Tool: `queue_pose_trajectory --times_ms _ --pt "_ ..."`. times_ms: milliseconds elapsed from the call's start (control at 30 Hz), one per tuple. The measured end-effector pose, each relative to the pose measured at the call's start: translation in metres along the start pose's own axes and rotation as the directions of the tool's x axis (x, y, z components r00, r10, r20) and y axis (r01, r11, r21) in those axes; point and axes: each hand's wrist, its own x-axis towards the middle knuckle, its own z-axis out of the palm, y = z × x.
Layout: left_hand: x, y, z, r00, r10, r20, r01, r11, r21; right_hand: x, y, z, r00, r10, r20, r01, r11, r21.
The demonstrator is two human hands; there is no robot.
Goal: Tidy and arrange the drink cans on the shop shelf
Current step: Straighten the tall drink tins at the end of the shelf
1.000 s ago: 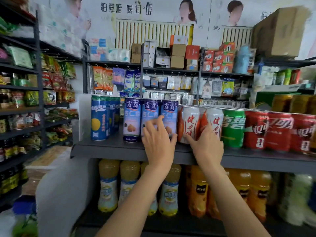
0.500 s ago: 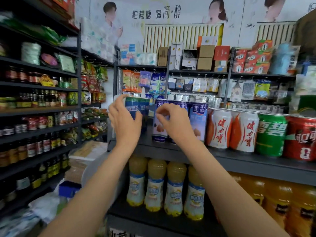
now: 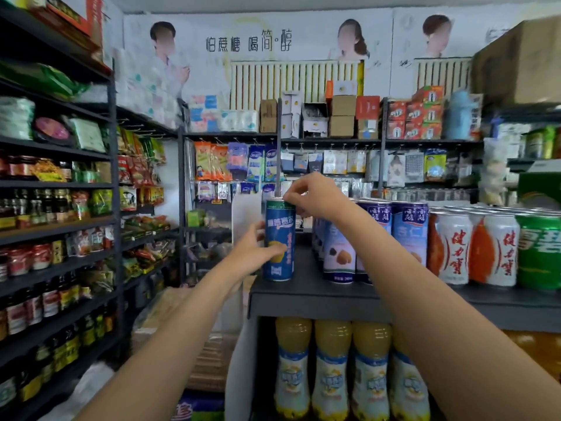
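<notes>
A tall blue can (image 3: 280,238) with a yellow fruit picture stands upright at the left end of the dark shelf (image 3: 303,294). My left hand (image 3: 253,253) wraps the can's lower left side. My right hand (image 3: 312,197) pinches the can's top rim from above. To the right stand blue-and-white cans (image 3: 338,253), then white-and-orange cans (image 3: 473,249) and a green can (image 3: 538,250), all in a row along the shelf front.
Yellow drink bottles (image 3: 334,369) fill the shelf below. A dark rack of jars and bottles (image 3: 45,268) runs along the left. Hanging packets and boxes fill the back wall shelves (image 3: 303,138). A cardboard box (image 3: 516,62) sits high on the right.
The view swung left along the shelf. My hands left the blue-and-white and white-and-orange cans and took hold of the tall blue can at the shelf's left end.
</notes>
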Motion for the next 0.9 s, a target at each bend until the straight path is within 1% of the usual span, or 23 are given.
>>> queue_pose_trajectory --times_ms 100,167,233,367,567,733,767,800,833,900 --pt "0.002 -0.008 0.002 0.997 0.054 0.054 -0.058 0.994 0.090 0.002 0.001 0.000 1.000 -0.001 0.031 0.001 1.000 0.000" --pt "0.002 -0.012 0.002 0.996 0.065 0.061 -0.070 0.994 0.089 0.002 0.000 0.000 0.998 -0.009 0.058 0.011 0.999 -0.036" --pt "0.002 -0.013 0.001 0.995 0.065 0.072 -0.071 0.993 0.091 0.002 -0.003 0.001 0.998 -0.008 0.056 0.011 0.999 -0.046" --pt "0.003 -0.012 -0.003 0.991 0.082 0.109 -0.093 0.990 0.105 0.001 -0.006 0.004 0.993 0.042 0.106 -0.042 0.999 0.001" --pt "0.003 -0.015 -0.001 0.993 0.084 0.083 -0.094 0.988 0.124 -0.003 -0.009 0.003 0.990 0.072 0.123 -0.068 0.997 -0.036" --pt "0.005 -0.015 0.000 0.995 0.063 0.082 -0.074 0.988 0.135 -0.003 -0.010 0.005 0.977 0.078 0.198 -0.061 0.994 -0.088" --pt "0.005 -0.015 0.000 0.996 0.062 0.068 -0.072 0.987 0.143 -0.003 -0.011 0.005 0.979 0.067 0.192 -0.045 0.992 -0.117" --pt "0.004 -0.013 0.001 0.996 0.076 0.037 -0.081 0.982 0.169 -0.004 -0.010 0.004 0.987 0.045 0.157 -0.019 0.986 -0.163" --pt "0.003 -0.011 0.002 0.993 0.114 -0.015 -0.108 0.970 0.220 -0.007 -0.010 0.000 0.996 0.004 0.087 0.015 0.977 -0.213" --pt "-0.001 -0.003 0.005 0.956 0.269 -0.121 -0.210 0.909 0.360 -0.017 -0.006 -0.009 0.993 -0.080 -0.085 0.051 0.954 -0.296"
